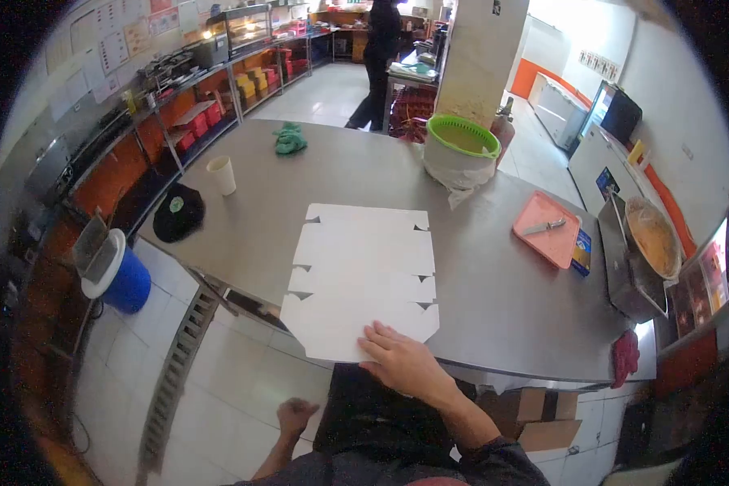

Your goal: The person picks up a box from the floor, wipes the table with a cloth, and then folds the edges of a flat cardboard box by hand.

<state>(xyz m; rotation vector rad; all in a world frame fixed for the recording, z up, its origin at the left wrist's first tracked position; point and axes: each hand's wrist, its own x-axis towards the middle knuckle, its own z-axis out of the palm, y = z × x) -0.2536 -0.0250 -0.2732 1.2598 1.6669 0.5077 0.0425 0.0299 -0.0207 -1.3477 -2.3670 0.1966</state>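
Note:
A flat white cardboard box blank (364, 275) with notches cut along both sides lies on the steel table (494, 300), its near edge by the table's front. My right hand (397, 360) rests on the blank's lower right part, fingers stretched out flat on it and holding nothing. Below the table edge, off to the left, my left hand (297, 415) hangs in the air with its fingers curled in. Nothing shows in it, and it touches neither the blank nor the table.
A paper cup (221, 176), a black cap (179, 213) and a green cloth (290, 138) sit on the table's left. Toward the right are a bucket with a green basket (463, 136) and a pink tray (546, 230) bearing a knife (544, 227). A person (378, 65) walks behind.

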